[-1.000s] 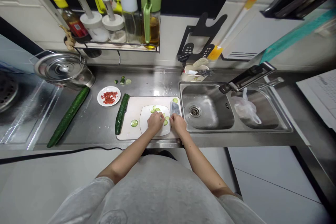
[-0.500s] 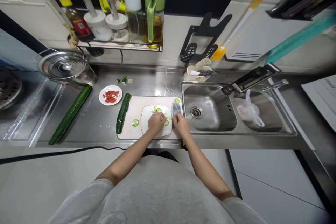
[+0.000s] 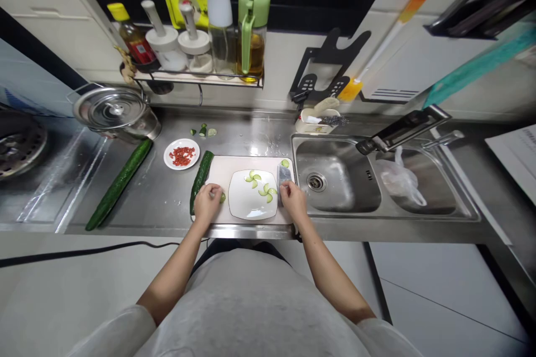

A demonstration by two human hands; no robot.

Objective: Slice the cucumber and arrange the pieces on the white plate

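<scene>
On the steel counter (image 3: 234, 134), left of the sink (image 3: 335, 175), lies the board (image 3: 247, 162). The plate (image 3: 247, 195) sits on the board, with green slices (image 3: 268, 192) fanned in two clusters toward its far right part. A cucumber (image 3: 201, 178) lies along the board's left edge. The left hand (image 3: 207, 202) is at the slices left of the plate, fingers bent; whether it grips one, I cannot tell. The right hand (image 3: 293, 199), fingers curled, is over the knife (image 3: 284, 175); its grip is unclear.
</scene>
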